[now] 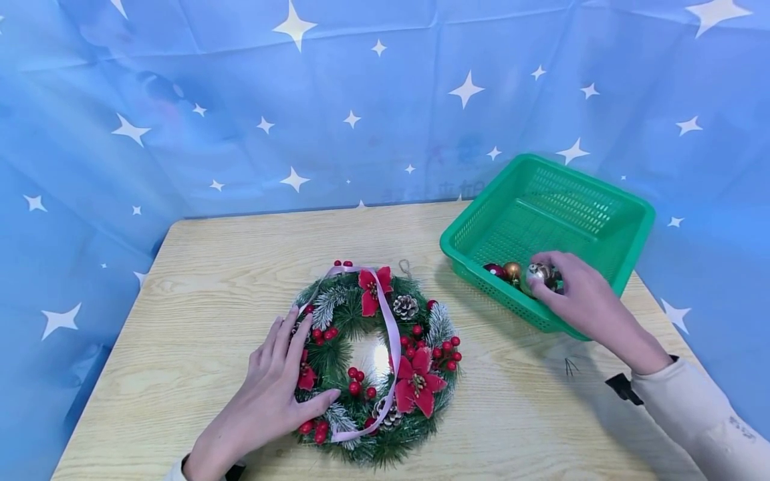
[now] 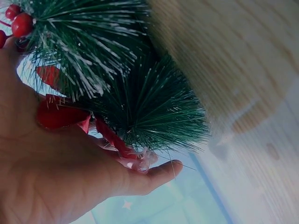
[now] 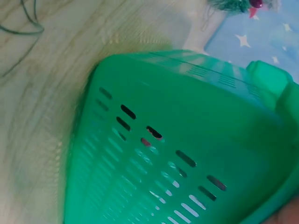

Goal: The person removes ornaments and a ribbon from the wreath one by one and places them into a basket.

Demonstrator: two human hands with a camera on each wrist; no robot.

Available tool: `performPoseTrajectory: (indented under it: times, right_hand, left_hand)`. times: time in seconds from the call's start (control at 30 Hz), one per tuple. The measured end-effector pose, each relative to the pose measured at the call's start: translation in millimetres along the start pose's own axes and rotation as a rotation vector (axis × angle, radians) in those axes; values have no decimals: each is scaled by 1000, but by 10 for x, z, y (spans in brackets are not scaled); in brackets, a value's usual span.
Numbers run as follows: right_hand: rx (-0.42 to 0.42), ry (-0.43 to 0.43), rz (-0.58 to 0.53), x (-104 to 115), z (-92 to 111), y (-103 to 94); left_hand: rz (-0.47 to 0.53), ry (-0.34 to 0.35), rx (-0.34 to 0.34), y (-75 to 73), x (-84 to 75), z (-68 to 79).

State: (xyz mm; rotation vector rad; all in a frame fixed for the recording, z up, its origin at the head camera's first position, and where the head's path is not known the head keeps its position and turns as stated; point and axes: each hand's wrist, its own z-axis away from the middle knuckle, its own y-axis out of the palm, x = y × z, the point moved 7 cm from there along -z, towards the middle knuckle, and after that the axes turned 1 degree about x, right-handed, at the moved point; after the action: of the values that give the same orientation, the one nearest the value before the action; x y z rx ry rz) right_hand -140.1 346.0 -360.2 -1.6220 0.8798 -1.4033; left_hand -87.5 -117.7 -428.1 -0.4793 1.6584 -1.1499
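Observation:
A green Christmas wreath (image 1: 331, 361) with red flowers, red berries and frosted pine cones lies on the table. My left hand (image 1: 265, 394) rests on its left side, fingers spread and fairly straight; the left wrist view shows the palm (image 2: 60, 172) against the green needles (image 2: 154, 112). A pale pink ribbon (image 1: 392, 334) runs loosely over the wreath. Inside the near side of a green plastic basket (image 1: 642, 214), my right hand (image 1: 580, 297) holds a silver Christmas bauble (image 1: 537, 272) between thumb and fingers. Beside it sit a dark red bauble (image 1: 495, 270) and a gold bauble (image 1: 512, 270).
Thin dark wire pieces (image 1: 570, 366) lie on the wooden table (image 1: 228, 267) in front of the basket. A small loop of cord (image 1: 405, 266) is behind the wreath. A blue star-printed cloth (image 1: 373, 120) hangs along the table's back and sides.

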Motion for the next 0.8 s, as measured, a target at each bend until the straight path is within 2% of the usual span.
performPoseTrajectory:
  times: [0.17, 0.43, 0.67, 0.8]
  right_hand:
    - [95, 25, 36, -16, -33, 56]
    - [186, 36, 71, -22, -55, 31]
    - [298, 35, 121, -87, -66, 53]
    - [326, 32, 123, -113, -87, 82]
  left_hand:
    - [6, -1, 4, 4, 1, 1]
    - [4, 2, -2, 6, 4, 9]
    - [11, 3, -4, 9, 1, 16]
    - [16, 2, -1, 8, 0, 14]
